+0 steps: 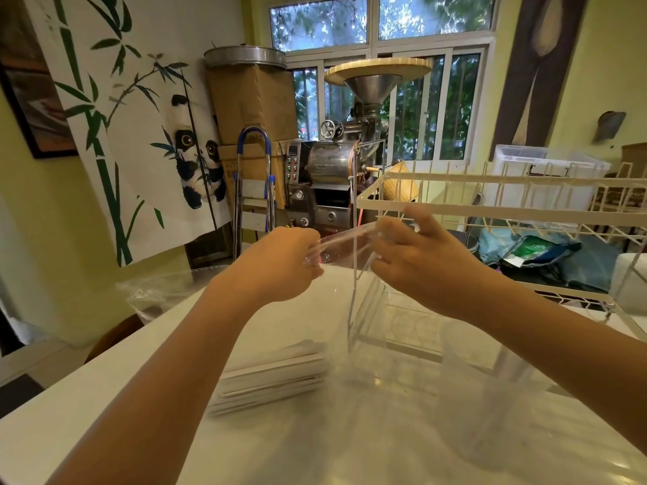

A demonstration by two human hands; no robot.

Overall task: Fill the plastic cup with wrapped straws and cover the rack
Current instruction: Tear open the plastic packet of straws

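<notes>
Nearest me, the plastic cup (490,386) stands on the counter (105,397) with no straws visible inside, the wrapped straws (269,374) stacked to its left. Farther off, left hand (280,264) and right hand (420,260) pinch a clear plastic sheet (345,239) stretched beside the still uncovered rack (507,201), so both jobs seem unfinished.

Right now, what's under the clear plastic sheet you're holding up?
Through the clear plastic sheet, gripped by the left hand and right hand, show the white table, a stack of wrapped straws, the wire rack corner post and a blurry plastic cup.
</notes>
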